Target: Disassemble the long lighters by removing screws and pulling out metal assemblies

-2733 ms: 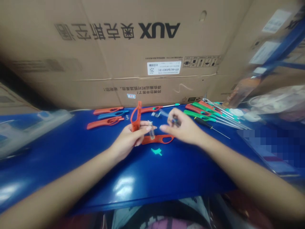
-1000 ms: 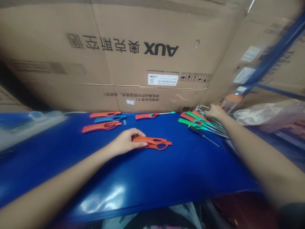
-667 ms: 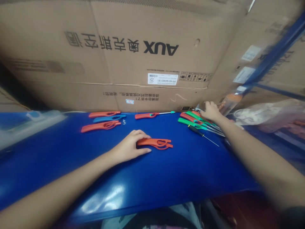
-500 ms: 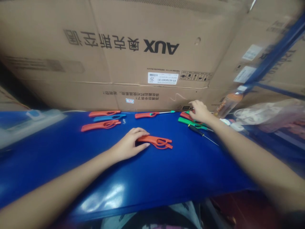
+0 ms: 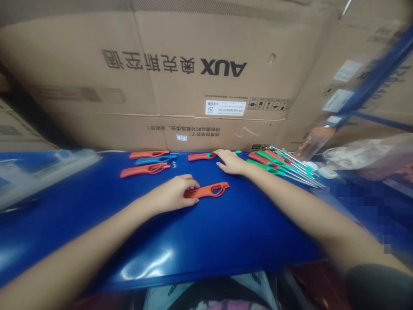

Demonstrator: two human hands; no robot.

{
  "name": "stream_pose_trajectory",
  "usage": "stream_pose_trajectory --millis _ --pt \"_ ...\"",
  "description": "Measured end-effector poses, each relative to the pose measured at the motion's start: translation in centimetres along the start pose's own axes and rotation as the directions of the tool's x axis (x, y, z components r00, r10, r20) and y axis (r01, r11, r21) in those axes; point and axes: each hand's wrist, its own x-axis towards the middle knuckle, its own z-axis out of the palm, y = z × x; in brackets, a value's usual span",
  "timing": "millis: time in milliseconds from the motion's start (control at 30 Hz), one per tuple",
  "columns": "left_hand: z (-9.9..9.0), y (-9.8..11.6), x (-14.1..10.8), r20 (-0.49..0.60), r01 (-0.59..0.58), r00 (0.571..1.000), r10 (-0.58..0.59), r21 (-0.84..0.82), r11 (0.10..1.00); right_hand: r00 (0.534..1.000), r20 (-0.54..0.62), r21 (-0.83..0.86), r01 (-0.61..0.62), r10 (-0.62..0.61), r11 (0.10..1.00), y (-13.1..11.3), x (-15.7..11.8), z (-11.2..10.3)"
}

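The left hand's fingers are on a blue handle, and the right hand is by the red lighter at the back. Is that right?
Not quite: the handle at the left hand's fingers is orange-red, not blue, as the head view shows. The right hand is by the red lighter.

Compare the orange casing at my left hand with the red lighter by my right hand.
The red lighter has a green piece in its loop; the loop of the orange casing shows none. The red lighter lies farther back, near the carton; the orange casing is nearer you. Both are reddish with a loop.
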Motion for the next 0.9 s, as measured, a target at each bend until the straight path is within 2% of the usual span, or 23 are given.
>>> stream_pose_trajectory --millis 100,167,200,233,267,300,367,433,500,567,633,733,800,900 --pt "-1.9 -0.6 -0.9 0.082 0.055 0.995 -0.062 0.074 0.996 1.000 -0.013 0.002 0.027 -0.027 1.000 -1.4 0.2 -0.1" --pt "-4.2 -1.6 -1.9 0.210 0.135 0.966 -0.154 0.101 0.986 0.997 0.000 0.005 0.071 -0.071 0.997 -2.8 -0.4 -0.1" --pt "-5.7 -2.2 -2.5 0.294 0.195 0.931 -0.219 0.109 0.975 0.995 0.006 0.008 0.095 -0.095 0.995 -3.6 -1.0 -0.1" --pt "-7.3 -3.0 -3.2 0.388 0.262 0.875 -0.291 0.127 0.957 0.993 0.011 0.008 0.120 -0.120 0.993 -4.5 -1.6 -0.2" --pt "-8.9 -3.8 -4.0 0.429 0.328 0.828 -0.361 0.152 0.932 0.989 0.018 0.007 0.144 -0.144 0.990 -5.4 -2.4 -0.3" --pt "-10.4 -4.7 -4.7 0.437 0.375 0.798 -0.414 0.178 0.910 0.985 0.028 0.003 0.168 -0.168 0.986 -6.3 -3.3 -0.4" --pt "-13.0 -6.7 -6.0 0.387 0.456 0.782 -0.489 0.180 0.872 0.974 0.073 -0.017 0.217 -0.216 0.976 -8.0 -5.1 -0.9" --pt "-14.5 -8.8 -6.8 0.278 0.515 0.799 -0.533 0.141 0.845 0.962 0.127 -0.027 0.249 -0.244 0.968 -9.4 -6.9 -1.5" --pt "-14.8 -10.8 -6.7 0.131 0.545 0.820 -0.558 0.122 0.830 0.954 0.169 -0.026 0.257 -0.249 0.966 -10.3 -8.5 -2.2" --pt "-14.3 -12.6 -5.9 -0.006 0.563 0.824 -0.567 0.123 0.817 0.953 0.175 -0.008 0.254 -0.249 0.967 -10.7 -9.5 -2.6" --pt "-13.4 -13.9 -4.8 -0.074 0.575 0.818 -0.571 0.129 0.808 0.954 0.152 0.019 0.257 -0.257 0.966 -10.7 -10.1 -2.6" --pt "-12.2 -14.6 -3.7 -0.129 0.562 0.825 -0.550 0.099 0.821 0.953 0.124 0.051 0.273 -0.278 0.961 -10.3 -10.4 -2.3" --pt "-12.1 -14.0 -3.9 -0.147 0.525 0.845 -0.513 0.051 0.850 0.950 0.121 0.079 0.281 -0.289 0.956 -10.0 -10.4 -2.2" --pt "-12.6 -12.0 -5.5 -0.057 0.469 0.882 -0.467 0.022 0.883 0.944 0.121 0.123 0.292 -0.306 0.948 -9.8 -10.4 -2.2"
